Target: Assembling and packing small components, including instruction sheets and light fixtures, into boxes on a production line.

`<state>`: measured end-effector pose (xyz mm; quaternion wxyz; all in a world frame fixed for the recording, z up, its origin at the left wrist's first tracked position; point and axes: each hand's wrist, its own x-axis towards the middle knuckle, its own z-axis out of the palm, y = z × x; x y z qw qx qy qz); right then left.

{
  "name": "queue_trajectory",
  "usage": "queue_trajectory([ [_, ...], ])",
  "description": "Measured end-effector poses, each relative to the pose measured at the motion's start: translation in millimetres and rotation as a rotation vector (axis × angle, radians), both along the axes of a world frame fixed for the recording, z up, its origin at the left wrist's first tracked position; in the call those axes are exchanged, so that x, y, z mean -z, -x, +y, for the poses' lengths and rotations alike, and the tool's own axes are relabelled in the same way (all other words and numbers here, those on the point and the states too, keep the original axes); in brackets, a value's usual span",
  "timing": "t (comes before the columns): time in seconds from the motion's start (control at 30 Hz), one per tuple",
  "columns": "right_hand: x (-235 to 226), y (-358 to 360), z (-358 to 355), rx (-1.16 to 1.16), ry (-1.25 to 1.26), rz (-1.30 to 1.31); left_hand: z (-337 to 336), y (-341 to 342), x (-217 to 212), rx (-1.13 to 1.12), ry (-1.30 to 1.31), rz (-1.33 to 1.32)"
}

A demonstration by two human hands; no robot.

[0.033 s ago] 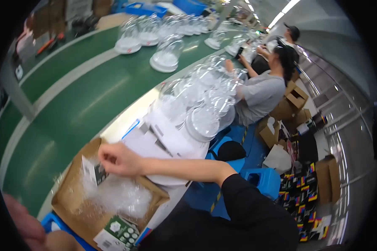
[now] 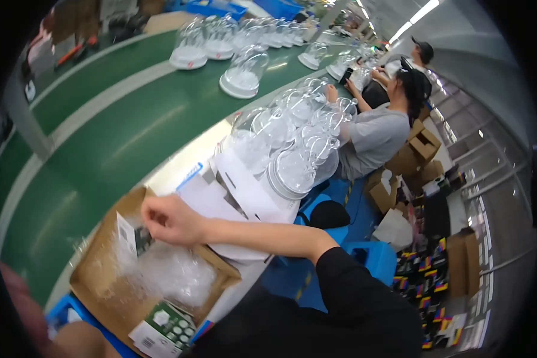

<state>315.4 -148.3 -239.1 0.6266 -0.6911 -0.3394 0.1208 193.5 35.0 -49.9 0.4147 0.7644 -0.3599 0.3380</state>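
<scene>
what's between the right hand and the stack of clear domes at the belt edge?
Head view: flat white die-cut cardboard sheets lie between the right hand and the stack of clear domes, on the white edge strip beside the green belt.

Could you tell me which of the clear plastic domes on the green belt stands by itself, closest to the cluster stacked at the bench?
The single dome on its white base at mid-belt; the other belt domes crowd together farther up.

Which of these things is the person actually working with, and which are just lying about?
In hand:
right hand, reaching into the open cardboard box
clear plastic bags inside that box

Lying about:
clear domes stacked beside the box
white card sheets under them
more domes on the green conveyor belt
blue stool
brown cartons by the seated co-worker
</scene>
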Motion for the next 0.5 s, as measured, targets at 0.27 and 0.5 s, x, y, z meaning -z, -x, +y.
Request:
queue_trajectory([
  [0.27, 2.8, -4.5, 10.4, -0.025, 0.057, 0.08, 9.1, -14.2, 30.9, -0.11, 0.153, 0.008],
  [0.5, 26.5, 2.7, 4.1, -0.04, 0.124, 0.108, 32.4, -43.3, 30.6, -0.423, 0.244, -0.222],
])
